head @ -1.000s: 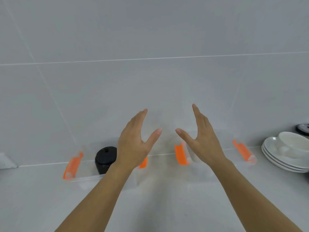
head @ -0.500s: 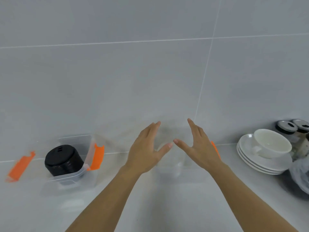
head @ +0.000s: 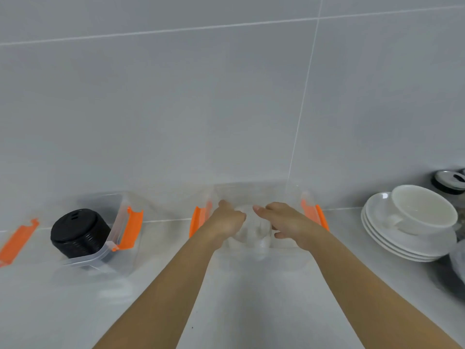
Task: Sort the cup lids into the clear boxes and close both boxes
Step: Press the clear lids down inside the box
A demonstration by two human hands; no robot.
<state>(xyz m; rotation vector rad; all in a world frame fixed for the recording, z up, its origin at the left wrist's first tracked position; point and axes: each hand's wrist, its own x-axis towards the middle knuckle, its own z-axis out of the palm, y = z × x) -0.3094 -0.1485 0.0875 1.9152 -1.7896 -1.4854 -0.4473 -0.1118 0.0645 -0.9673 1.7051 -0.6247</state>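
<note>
White counter (head: 239, 311), clear lids (head: 253, 231) between left hand (head: 227, 224) and right hand (head: 289, 225) grip.

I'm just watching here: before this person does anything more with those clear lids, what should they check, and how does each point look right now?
1. Both hands on the stack: ok. The left hand and right hand press on either side of the clear lids.
2. Stack inside the right box: looks ok, though clear on clear is hard to read.
3. Orange latches of that box swung outward, not clamped: ok.
4. Black lids already in the left box: ok.
5. Box covers on: not ok for the left box, which is open; where the covers are, cannot tell.
6. Plates and bowl apart from the right box: ok.
</note>
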